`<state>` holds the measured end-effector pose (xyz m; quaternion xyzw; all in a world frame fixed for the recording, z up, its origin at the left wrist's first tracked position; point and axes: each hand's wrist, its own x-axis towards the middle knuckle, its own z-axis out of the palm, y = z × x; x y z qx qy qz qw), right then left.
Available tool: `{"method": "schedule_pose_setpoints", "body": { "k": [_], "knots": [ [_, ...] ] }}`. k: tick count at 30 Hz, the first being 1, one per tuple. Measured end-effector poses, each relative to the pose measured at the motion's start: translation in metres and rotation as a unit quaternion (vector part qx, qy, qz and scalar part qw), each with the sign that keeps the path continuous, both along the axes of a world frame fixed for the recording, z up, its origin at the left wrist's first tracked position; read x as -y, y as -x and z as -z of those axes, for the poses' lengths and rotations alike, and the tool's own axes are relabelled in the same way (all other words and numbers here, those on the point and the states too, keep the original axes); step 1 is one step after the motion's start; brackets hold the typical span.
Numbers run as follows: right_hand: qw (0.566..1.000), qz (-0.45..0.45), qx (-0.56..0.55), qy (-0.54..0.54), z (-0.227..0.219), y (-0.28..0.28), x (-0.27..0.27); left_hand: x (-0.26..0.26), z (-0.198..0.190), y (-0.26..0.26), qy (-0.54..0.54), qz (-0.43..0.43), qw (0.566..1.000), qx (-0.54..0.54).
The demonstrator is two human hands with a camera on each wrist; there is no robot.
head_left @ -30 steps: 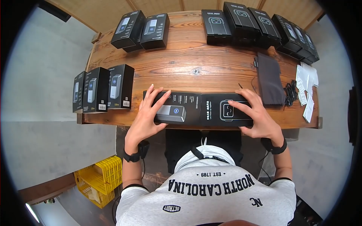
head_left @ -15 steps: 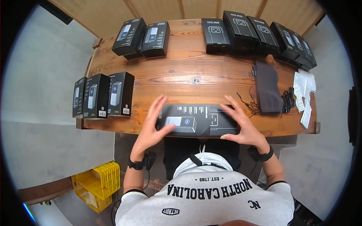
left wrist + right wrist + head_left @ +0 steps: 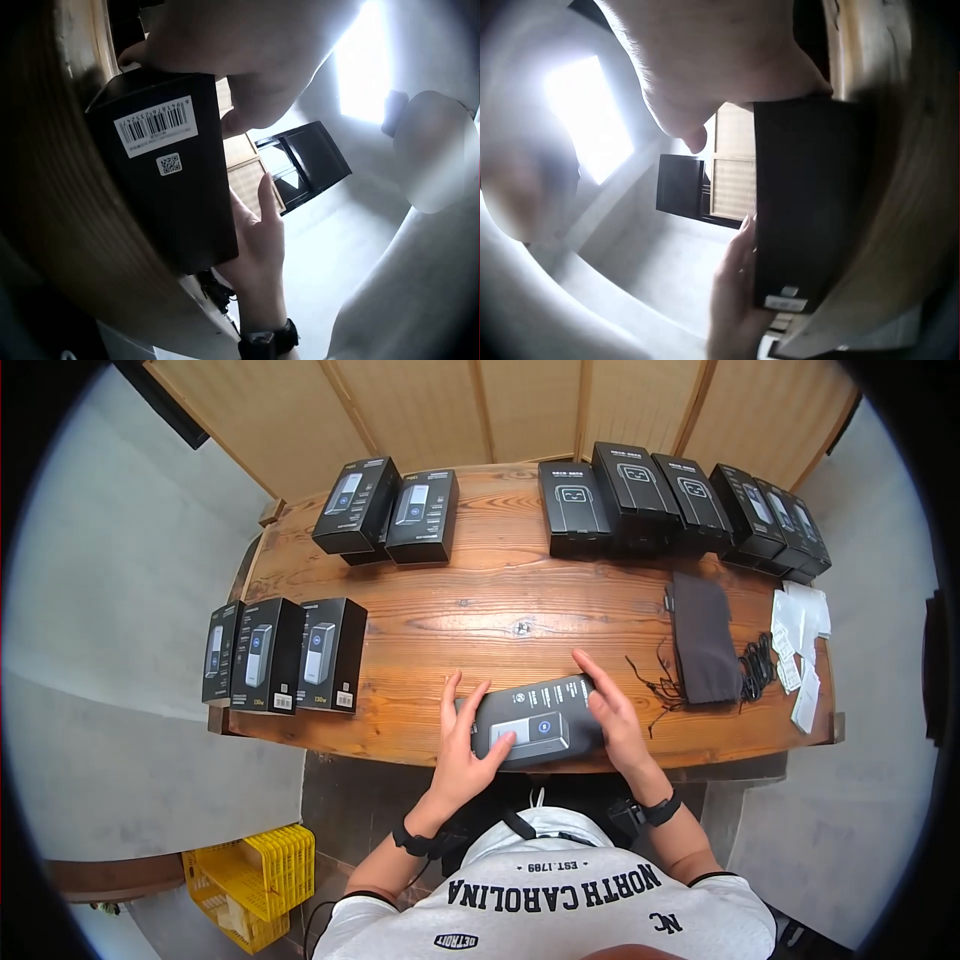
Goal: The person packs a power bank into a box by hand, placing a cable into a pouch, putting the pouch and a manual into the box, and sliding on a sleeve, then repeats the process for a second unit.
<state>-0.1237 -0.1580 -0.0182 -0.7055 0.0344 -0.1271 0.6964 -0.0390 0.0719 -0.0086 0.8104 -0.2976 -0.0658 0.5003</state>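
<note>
A black printed box with a silver device pictured on its front lies at the table's near edge, slightly tilted to the right in the head view. My left hand is at its left end, with long fingers along that end and the thumb over the front. At the right end, my right hand lies with straight fingers past the far corner. In the left wrist view a narrow side of the box shows a barcode and a QR code. Both thumbs stand away from the box in the wrist views.
Similar black boxes stand at left, with more boxes at back left and several boxes at back right. A dark pouch, coiled cables and white papers lie at right. A yellow crate is on the floor.
The smiley-faced inner box has slid into the printed outer sleeve, and its face no longer shows. My hands have come closer together, and the right hand has moved left with it.
</note>
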Motion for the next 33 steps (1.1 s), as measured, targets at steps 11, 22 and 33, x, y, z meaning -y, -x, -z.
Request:
{"method": "schedule_pose_setpoints", "body": {
  "k": [11, 22, 33],
  "knots": [
    [0.98, 0.123, -0.04, -0.152, 0.003, 0.012, 0.018, -0.002, -0.033, -0.019, -0.286, 0.198, 0.907, 0.235],
    [0.976, 0.194, -0.004, -0.095, 0.018, 0.028, 0.033, 0.06, -0.023, -0.068, -0.339, 0.037, 0.899, 0.274],
    [0.98, 0.193, -0.001, -0.049, 0.041, 0.032, 0.038, 0.076, -0.001, -0.139, -0.291, 0.148, 0.882, 0.339]
  ]
}}
